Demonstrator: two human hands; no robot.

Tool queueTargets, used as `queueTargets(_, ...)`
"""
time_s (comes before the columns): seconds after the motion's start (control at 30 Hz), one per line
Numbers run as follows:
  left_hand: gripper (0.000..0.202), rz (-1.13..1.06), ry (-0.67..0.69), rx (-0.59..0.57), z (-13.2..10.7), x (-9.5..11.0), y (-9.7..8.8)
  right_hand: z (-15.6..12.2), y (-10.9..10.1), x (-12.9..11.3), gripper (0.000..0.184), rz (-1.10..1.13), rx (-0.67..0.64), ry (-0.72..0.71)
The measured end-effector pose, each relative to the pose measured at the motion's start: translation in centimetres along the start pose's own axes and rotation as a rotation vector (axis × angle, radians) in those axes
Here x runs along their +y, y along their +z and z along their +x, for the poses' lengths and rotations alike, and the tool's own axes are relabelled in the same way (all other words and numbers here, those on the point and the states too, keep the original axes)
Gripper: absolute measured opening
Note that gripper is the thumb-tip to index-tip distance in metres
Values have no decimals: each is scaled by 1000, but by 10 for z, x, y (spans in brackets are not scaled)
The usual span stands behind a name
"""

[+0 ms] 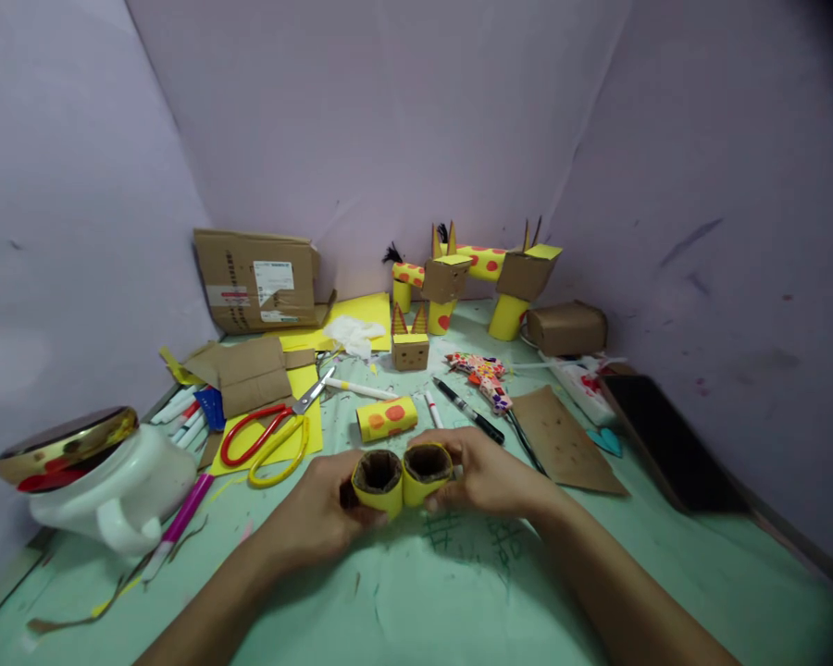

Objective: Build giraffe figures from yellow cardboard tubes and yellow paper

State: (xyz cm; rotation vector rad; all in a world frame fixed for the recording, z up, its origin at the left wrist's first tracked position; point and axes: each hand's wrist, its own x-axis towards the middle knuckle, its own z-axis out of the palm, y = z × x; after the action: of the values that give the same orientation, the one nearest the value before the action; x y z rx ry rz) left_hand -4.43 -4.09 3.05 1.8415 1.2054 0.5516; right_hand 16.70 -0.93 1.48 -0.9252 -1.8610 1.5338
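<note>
Left hand point(329, 507): thumb and fingers pinched on left yellow tube point(380, 497), from its outer side. Right hand point(484, 467): same pinch on right yellow tube point(420, 489). Both tubes upright or nearly so, walls touching, low over the middle of the green table point(416, 601). Gripped at the outer flanks, probably to leave the meeting sides and both mouths clear. Contact with the table below: cannot tell.

Yellow outside, brown within; inner walls creased, mouths not quite round. No dots on the parts in view, unlike spotted tube point(387, 418) lying just beyond.

Spotted animals point(484, 263) at the back, perhaps for working room in front. Scissors point(298, 407) to the left, black pen point(468, 409) beyond right hand, likely for easy reach.
</note>
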Motion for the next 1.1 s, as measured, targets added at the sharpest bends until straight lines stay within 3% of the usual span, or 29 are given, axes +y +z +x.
queueTargets(0.23,10,50,-11,-20,1,3,-2,-2,-3,1,31,86,-12,26)
queueTargets(0.4,21,51,39,-23,5,-13,2,1,-7,6,29,247,-12,31)
queueTargets(0.57,17,23,94,65,13,-25,14,4,-6,5,31,201,58,7)
queueTargets(0.73,14,-27,23,91,16,-21,18,4,-6,6,30,202,176,-13)
queueTargets(0.83,20,-127,-97,94,14,-24,16,5,-5,10,33,333,237,-7)
queueTargets(0.93,35,-350,-230,155,10,-28,14,6,-1,12,39,563,286,47)
queueTargets(1.1,54,-642,-197,410,6,-29,13,7,11,1,37,863,354,165)
